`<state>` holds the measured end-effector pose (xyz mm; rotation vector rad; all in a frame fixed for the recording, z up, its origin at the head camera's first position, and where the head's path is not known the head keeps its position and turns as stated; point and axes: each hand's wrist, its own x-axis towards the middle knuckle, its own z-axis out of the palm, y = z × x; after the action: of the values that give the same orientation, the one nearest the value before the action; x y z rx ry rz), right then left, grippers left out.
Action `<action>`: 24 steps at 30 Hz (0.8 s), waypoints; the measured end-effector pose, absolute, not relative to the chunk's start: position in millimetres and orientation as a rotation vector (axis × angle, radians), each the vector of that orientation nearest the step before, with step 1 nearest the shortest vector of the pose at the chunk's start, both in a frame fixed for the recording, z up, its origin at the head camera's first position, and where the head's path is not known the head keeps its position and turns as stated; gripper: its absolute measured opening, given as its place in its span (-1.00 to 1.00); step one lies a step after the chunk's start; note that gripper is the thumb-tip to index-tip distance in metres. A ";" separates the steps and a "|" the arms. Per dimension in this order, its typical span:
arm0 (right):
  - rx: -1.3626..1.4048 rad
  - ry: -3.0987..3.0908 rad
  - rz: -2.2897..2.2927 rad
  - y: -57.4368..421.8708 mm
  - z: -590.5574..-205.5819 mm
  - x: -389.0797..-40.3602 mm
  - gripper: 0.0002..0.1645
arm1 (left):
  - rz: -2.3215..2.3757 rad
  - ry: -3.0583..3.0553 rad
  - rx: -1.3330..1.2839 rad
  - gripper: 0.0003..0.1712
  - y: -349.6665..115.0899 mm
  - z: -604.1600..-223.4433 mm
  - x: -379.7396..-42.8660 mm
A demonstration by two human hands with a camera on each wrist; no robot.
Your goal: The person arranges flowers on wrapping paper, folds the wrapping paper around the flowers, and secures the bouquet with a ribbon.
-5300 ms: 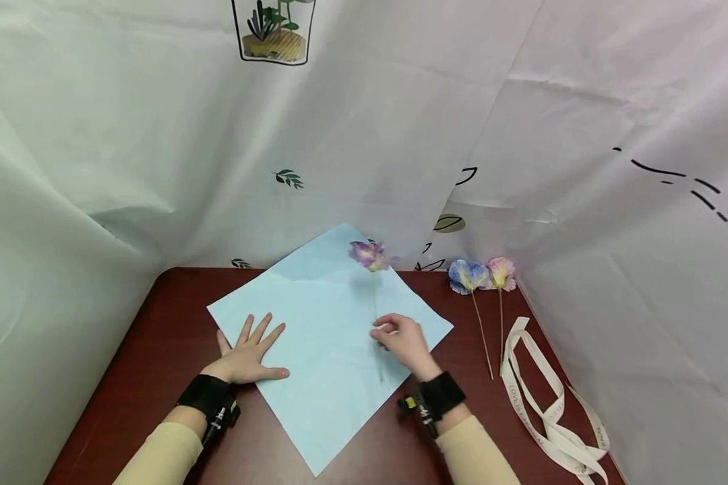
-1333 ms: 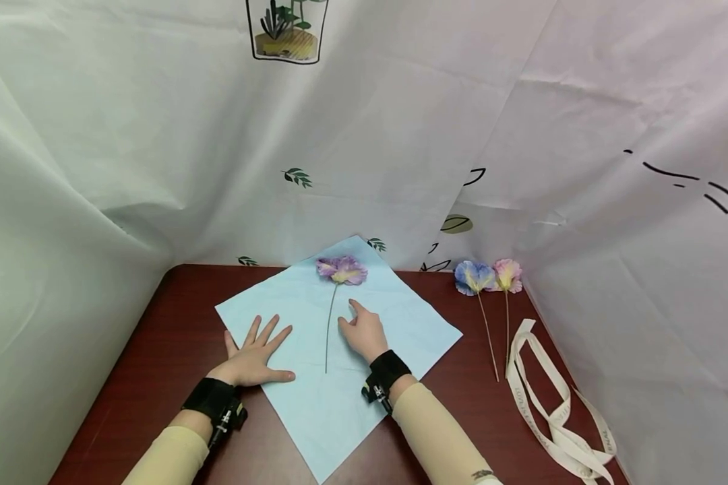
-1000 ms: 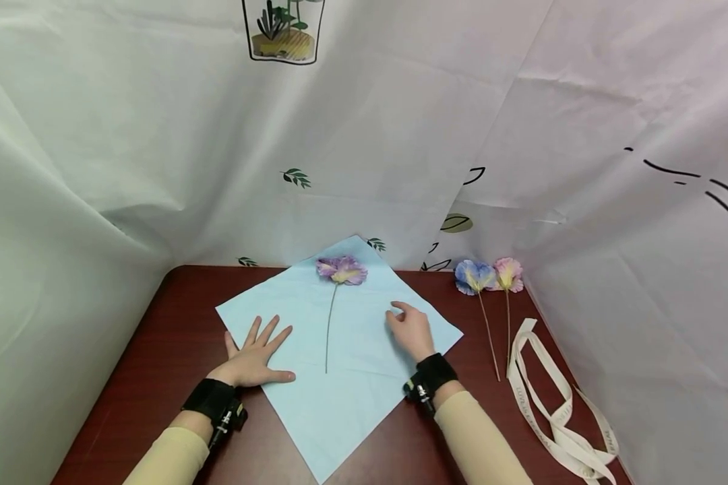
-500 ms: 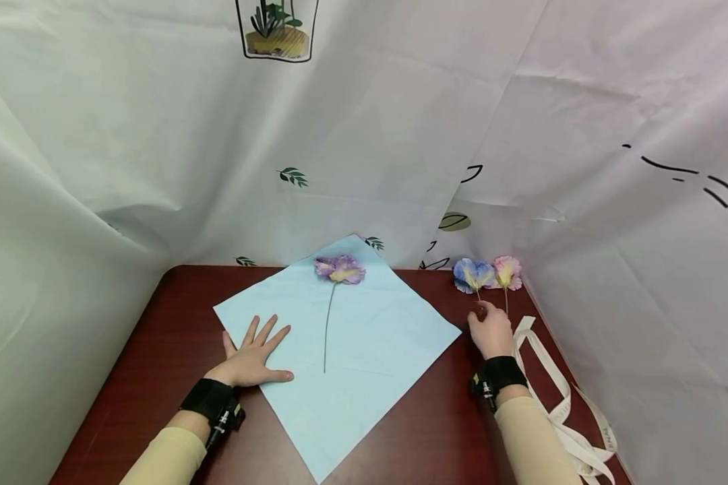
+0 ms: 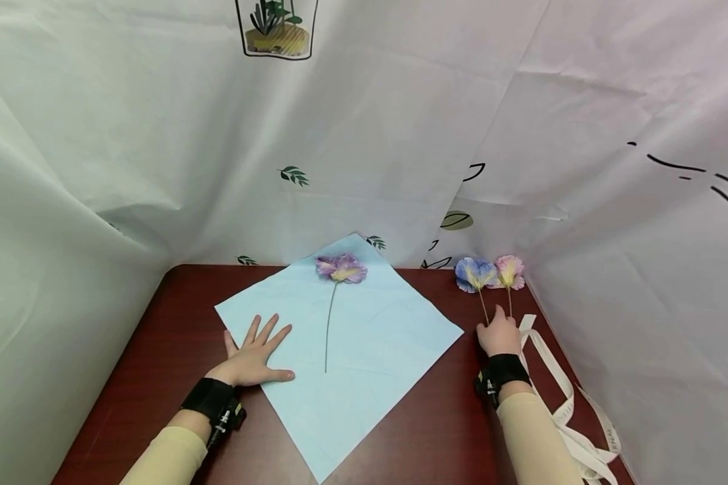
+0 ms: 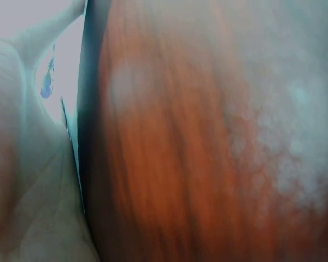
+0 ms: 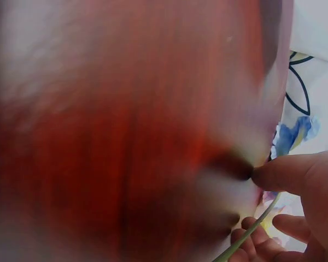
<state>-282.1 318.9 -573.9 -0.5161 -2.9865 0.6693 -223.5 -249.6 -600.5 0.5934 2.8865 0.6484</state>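
Observation:
My left hand (image 5: 251, 360) lies flat with spread fingers on the left corner of a light blue wrapping sheet (image 5: 394, 350), set cornerwise on the table. A purple artificial flower (image 5: 342, 268) with a thin stem lies on the sheet, right of that hand. Over at the table's right side, my right hand (image 5: 499, 333) reaches down over the stems of a blue flower (image 5: 476, 274) and a pink flower (image 5: 510, 271). In the right wrist view, a green stem (image 7: 257, 224) crosses between thumb and fingers, which stand apart. The lower stems are hidden under the hand.
A white printed ribbon (image 5: 549, 364) lies loosely looped beside the right forearm, partly covered by it. The dark red table (image 5: 425, 431) ends at patterned white cloth (image 5: 388, 135) behind and on both sides. The sheet's far corner leans against the cloth.
My right hand laid the purple flower on the sheet, let it go and moved right to the other two flowers' stems, settling slightly lower there. My left hand stayed flat.

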 end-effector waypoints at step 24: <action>-0.495 -3.118 0.794 319.8 -570.6 -288.5 -0.24 | 0.601 2.889 0.556 0.24 -253.4 -614.0 -228.9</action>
<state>-288.5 319.8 -570.6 -0.4950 -3.1176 0.7944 -228.9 -253.4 -614.0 0.5557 2.8894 0.6012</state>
